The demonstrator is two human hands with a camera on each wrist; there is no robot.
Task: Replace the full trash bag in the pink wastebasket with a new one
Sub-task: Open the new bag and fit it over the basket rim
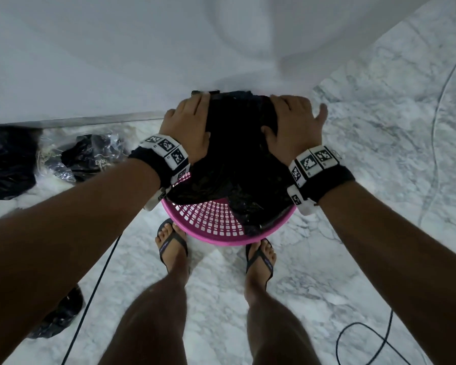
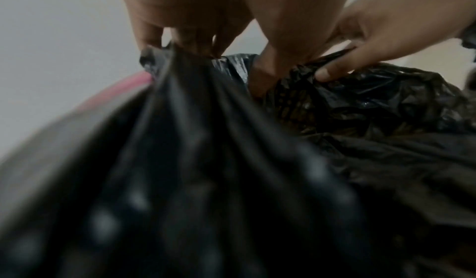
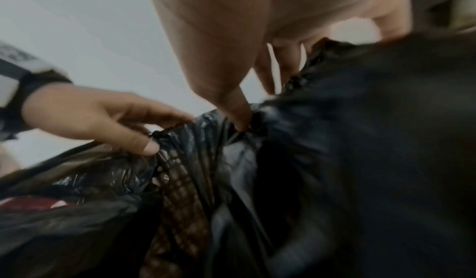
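Both hands work the far rim of the pink wastebasket, set apart with black film stretched between them. Left hand has its fingers curled over the far edge of the new trash bag; the left wrist view shows the fingertips bunching the film into taut pleats just above the pink rim. Right hand takes the same hem further round: its thumb hooks inside the bag mouth, while the other fingers, blurred, lie over the outside. Its little finger is splayed out, clear of the film.

The grip on 2 separated points appears chosen to spread the mouth wide enough to fold over the rim. The near rim is bare, its pink lattice exposed, so the bag reads as seated at the back only; the lattice also shows through the film in the right wrist view, suggesting that the bag lies against the inner wall there. The wastebasket stands on the marble floor against a white wall, between the person's 2 feet, probably to keep it from sliding under the pull.

Crumpled black bags lie on the floor to the left, well apart; 1 is likely the removed full bag. Black cables trail nearby.
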